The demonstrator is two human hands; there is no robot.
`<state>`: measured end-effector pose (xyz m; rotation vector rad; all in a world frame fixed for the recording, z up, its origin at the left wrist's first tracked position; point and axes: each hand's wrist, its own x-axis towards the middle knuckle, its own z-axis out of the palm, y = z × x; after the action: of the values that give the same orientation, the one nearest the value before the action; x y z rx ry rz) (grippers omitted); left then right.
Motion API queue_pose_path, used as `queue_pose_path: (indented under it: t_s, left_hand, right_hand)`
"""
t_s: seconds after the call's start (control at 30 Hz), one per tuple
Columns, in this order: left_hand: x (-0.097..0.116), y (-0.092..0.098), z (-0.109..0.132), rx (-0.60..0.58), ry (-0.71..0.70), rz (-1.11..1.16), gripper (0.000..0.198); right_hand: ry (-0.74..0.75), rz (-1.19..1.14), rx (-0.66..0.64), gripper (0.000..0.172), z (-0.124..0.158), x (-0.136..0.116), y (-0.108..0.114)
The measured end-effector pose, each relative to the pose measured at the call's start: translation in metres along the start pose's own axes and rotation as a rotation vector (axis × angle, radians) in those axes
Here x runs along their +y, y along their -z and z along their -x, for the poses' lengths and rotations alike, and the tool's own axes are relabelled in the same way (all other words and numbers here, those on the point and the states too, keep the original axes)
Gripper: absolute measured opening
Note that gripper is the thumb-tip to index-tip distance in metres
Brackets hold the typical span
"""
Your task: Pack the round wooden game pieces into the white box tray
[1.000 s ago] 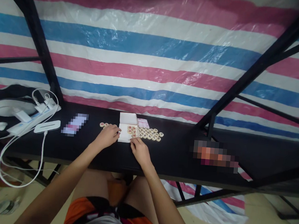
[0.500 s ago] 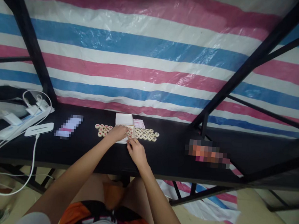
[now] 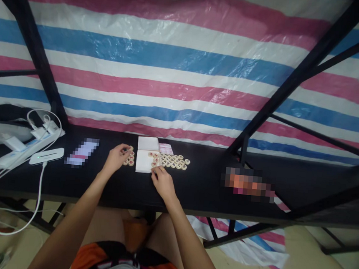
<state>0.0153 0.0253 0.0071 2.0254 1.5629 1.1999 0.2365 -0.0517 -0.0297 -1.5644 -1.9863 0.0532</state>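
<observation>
A white box [image 3: 143, 163] lies open on the black table, its lid [image 3: 148, 143] laid back behind it. Several round xiangqi pieces with red characters [image 3: 154, 155] sit along its right side. My left hand [image 3: 116, 157] is left of the box, thumb and fingers pinched at a pale xiangqi piece [image 3: 131, 148] at the back of the left group. More red-marked pieces [image 3: 131, 158] show beside those fingers; others may be hidden under the hand. My right hand [image 3: 165, 183] grips the box's front right corner, fingers bent, covering that corner.
Dark-marked xiangqi pieces [image 3: 173, 162] stand in rows right of the box, with a printed paper [image 3: 166, 149] behind them. To the left are a blurred phone-like object [image 3: 83, 152], a white device with a cable [image 3: 47, 155] and a power strip [image 3: 29, 146]. A blurred orange item [image 3: 249, 185] lies right.
My left hand has moved left, out of the box to the red-marked pieces beside it, uncovering the box's white inside. My right hand has stayed at the corner.
</observation>
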Motion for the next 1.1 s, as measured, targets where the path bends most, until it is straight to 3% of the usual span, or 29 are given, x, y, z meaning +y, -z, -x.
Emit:
queue_pose_path:
  t_s: [0.07,0.13,0.27,0.57,1.1]
  left_hand:
    - [-0.02,0.019,0.004,0.092,0.048,-0.052,0.033]
    - [-0.038,0.032,0.006,0.112,0.076,-0.112,0.031]
    - [-0.056,0.039,0.011,0.065,0.151,-0.206,0.028]
    - [-0.058,0.03,0.019,-0.059,0.166,-0.315,0.018]
    - [-0.05,0.031,0.022,-0.115,0.106,-0.296,0.023]
  right_hand:
    - [0.001,-0.006,0.004,0.018,0.0,0.001,0.0]
    - [0.003,-0.015,0.009,0.018,0.001,0.001,-0.001]
    - [-0.005,-0.023,0.008,0.017,0.001,0.002,-0.001]
    - [-0.018,-0.035,0.011,0.017,0.001,0.001,0.0]
    - [-0.032,-0.023,0.0,0.018,0.0,-0.002,0.003]
